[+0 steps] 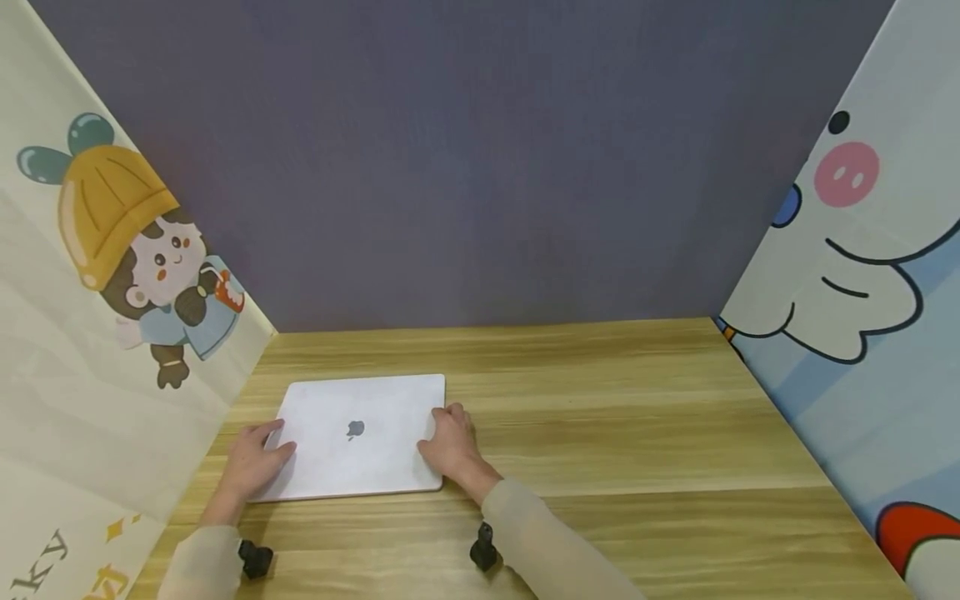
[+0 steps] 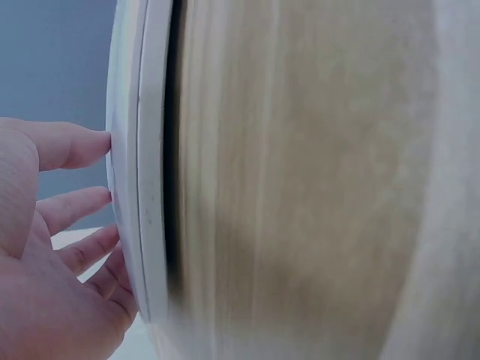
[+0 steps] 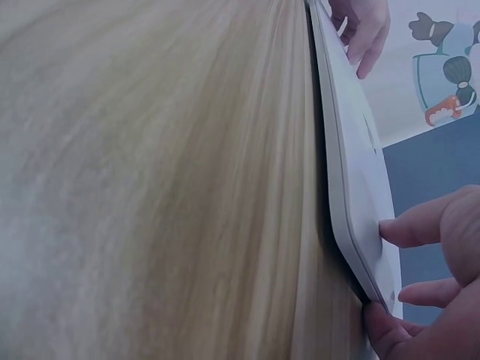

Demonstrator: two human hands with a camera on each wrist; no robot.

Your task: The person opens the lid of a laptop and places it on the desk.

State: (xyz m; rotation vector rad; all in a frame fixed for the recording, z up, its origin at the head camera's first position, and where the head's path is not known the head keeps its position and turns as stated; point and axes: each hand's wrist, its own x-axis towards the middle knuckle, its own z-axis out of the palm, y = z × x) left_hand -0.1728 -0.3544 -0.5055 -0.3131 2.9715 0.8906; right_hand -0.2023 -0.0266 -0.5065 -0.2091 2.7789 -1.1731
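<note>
A closed silver laptop [image 1: 322, 467] with a dark apple logo on its lid lies flat on the wooden table, left of the middle. At its left side, my left hand [image 1: 251, 462] holds the edge, thumb over the lid and fingers along the side. My right hand [image 1: 452, 443] grips the right side, its thumb on the lid. From the right wrist, the laptop's edge [image 3: 341, 202] shows a thin dark gap against the table, and a finger of the right hand [image 3: 442, 300] reaches down to the corner. The left wrist view shows the laptop's front edge [image 2: 154, 150] beside the left hand [image 2: 60, 262].
The wood-grain table [image 1: 637, 433] stretches to the right of the laptop. A dark grey panel [image 1: 495, 167] stands behind it. Cartoon-printed sheets border the left [image 1: 75, 400] and right [image 1: 922, 333] sides. Black wrist mounts [image 1: 256, 559] hang under the sleeves.
</note>
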